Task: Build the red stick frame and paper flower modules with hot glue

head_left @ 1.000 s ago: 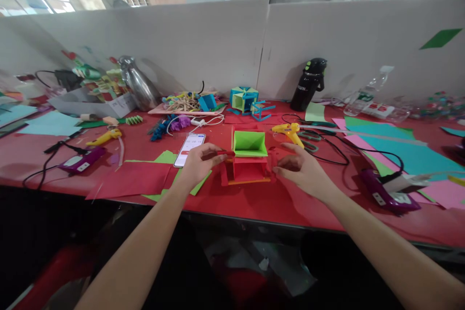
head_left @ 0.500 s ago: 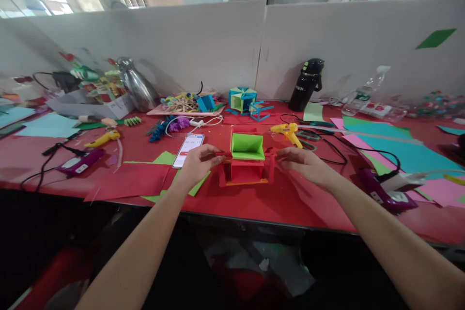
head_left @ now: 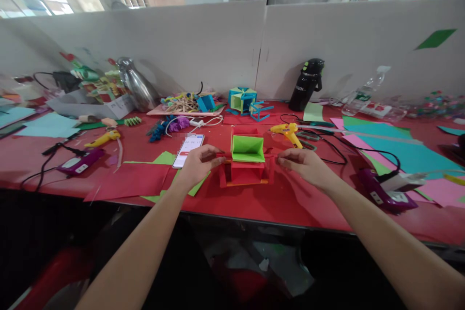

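A red paper structure (head_left: 247,173) stands on the red tabletop in front of me, with a folded bright green paper piece (head_left: 248,149) at its top middle. My left hand (head_left: 199,164) is at its left side, thumb and forefinger pinched on the end of the red structure. From the right, my right hand (head_left: 301,164) reaches to the other end, its fingertips pressed together at the red structure's edge. Whether the right fingertips grip a thin red part is too small to tell.
A phone (head_left: 188,150) lies beside my left hand. A yellow glue gun (head_left: 287,133) and scissors are behind my right hand. A black bottle (head_left: 307,84), blue paper models (head_left: 242,100) and a steel jug (head_left: 136,85) stand farther back; purple power strips lie either side.
The red structure with the green piece has shifted very slightly down and to the right. Both hands are almost where they were.
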`<state>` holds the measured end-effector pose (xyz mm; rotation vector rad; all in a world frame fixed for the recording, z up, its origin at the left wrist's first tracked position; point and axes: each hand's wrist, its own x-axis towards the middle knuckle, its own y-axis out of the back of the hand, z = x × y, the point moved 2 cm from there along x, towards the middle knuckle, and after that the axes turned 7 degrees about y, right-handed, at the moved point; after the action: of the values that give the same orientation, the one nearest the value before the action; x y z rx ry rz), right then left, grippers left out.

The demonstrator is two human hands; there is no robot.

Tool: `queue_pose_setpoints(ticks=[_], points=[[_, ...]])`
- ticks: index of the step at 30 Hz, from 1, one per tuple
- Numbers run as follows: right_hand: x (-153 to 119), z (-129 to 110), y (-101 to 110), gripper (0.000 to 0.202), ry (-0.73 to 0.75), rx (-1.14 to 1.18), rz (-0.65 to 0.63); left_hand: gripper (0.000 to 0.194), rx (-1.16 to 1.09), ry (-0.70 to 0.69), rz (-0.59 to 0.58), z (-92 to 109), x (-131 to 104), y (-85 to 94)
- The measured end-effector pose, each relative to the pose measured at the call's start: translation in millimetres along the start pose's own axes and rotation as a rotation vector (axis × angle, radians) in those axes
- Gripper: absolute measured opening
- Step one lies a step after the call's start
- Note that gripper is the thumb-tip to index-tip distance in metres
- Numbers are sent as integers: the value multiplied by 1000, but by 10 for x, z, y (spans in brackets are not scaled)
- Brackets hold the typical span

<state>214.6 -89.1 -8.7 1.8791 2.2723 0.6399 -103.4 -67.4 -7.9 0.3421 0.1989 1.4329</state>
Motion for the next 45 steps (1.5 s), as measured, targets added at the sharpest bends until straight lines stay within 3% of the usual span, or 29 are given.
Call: queue_pose_setpoints(ticks=[14, 21, 27, 30, 34, 38, 45], points=[[-20, -158, -5, 30, 89, -167, 28, 42, 76, -31, -23, 48, -10, 33], [-101, -79, -94, 65, 106, -88, 11, 39, 111, -33, -27, 54, -4, 49], [-96, -91, -61, 42, 90, 151, -93, 43, 98, -18, -17, 63, 1, 68], [-92, -41, -73, 53, 94, 130, -114, 46, 99, -16, -21, 55, 8, 69], [-98, 25, -188, 67, 108, 21, -49, 46, 96, -3, -26, 42, 14, 63], [-99, 32, -288, 57, 101, -7, 65, 42, 94, -28, -34, 48, 8, 66], [-83, 76, -276, 43, 161, -38, 117, 40, 111, -39, -32, 27, 20, 82]])
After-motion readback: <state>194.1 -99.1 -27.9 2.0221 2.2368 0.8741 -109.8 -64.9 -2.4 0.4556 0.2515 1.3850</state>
